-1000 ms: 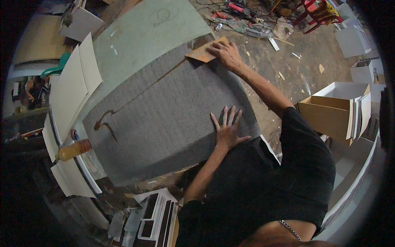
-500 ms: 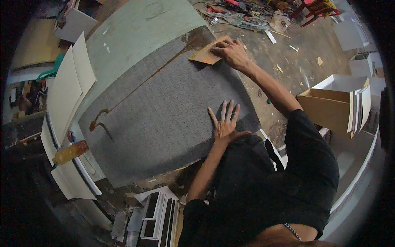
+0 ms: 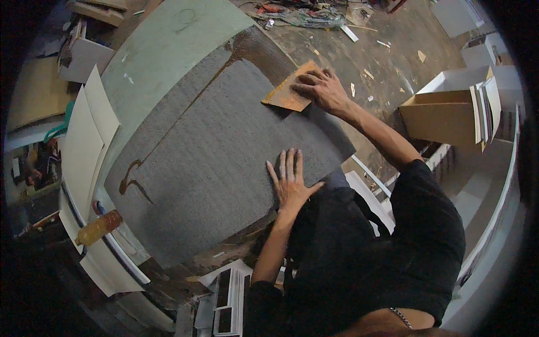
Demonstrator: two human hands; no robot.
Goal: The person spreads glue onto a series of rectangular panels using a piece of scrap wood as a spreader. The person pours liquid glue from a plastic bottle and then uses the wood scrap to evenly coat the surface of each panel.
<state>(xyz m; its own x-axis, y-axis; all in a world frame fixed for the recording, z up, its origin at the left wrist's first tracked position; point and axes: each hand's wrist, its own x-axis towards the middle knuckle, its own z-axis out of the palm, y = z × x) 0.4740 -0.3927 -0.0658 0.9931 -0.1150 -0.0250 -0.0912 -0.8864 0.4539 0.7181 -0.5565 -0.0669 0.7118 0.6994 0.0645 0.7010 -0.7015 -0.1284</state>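
The right hand (image 3: 323, 92) has its fingers closed over the right end of an orange-tan scraper (image 3: 289, 90), a flat piece that lies over the upper right part of a gray sheet (image 3: 196, 163); the thumb is hidden, so how it grips underneath cannot be told. The left hand (image 3: 291, 188) is laid on the near part of the sheet, palm down, its fingers spread and holding nothing. The sheet rests on a pale green board (image 3: 163, 42). A wet-looking brown smear (image 3: 252, 45) covers the sheet's far right corner, above the scraper, and a thin brown line runs from it down to a hooked blob at the left. Beyond the sheet's left edge is a bottle (image 3: 99, 227) of yellow-brown liquid; a brown box (image 3: 443, 115) sits on the right.
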